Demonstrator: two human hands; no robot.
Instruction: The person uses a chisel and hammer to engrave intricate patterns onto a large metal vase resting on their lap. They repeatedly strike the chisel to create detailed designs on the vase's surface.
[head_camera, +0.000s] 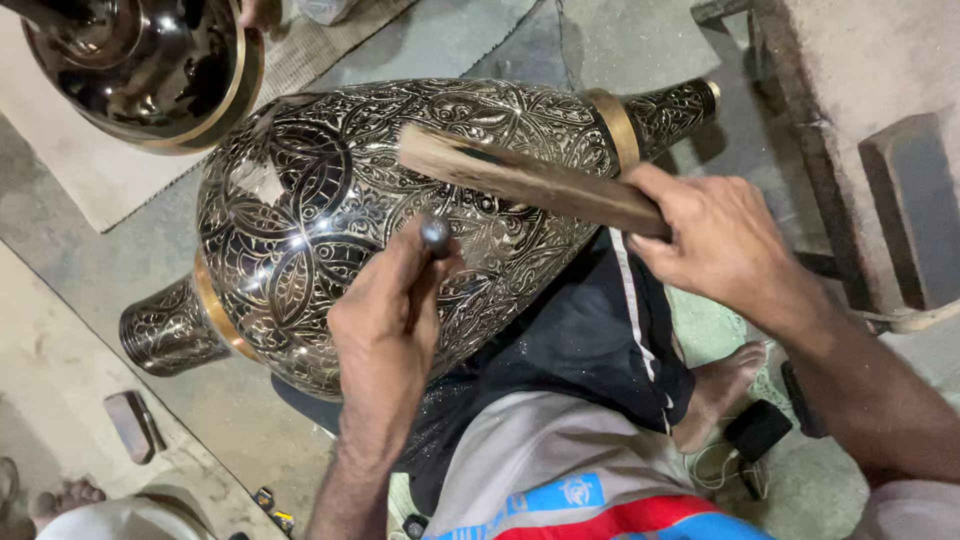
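Note:
A large dark metal vase with fine engraved floral patterns and brass bands lies on its side across my lap. My left hand is closed around a thin metal chisel, whose rounded top sticks up while its tip rests on the vase's belly. My right hand grips a flat wooden mallet stick, held level just above the chisel's head. The chisel's point is hidden behind my fingers.
A second glossy dark vessel with a brass rim stands at the top left. A wooden block and a low bench edge lie at the right. My bare foot, a small black device and a small block are on the floor.

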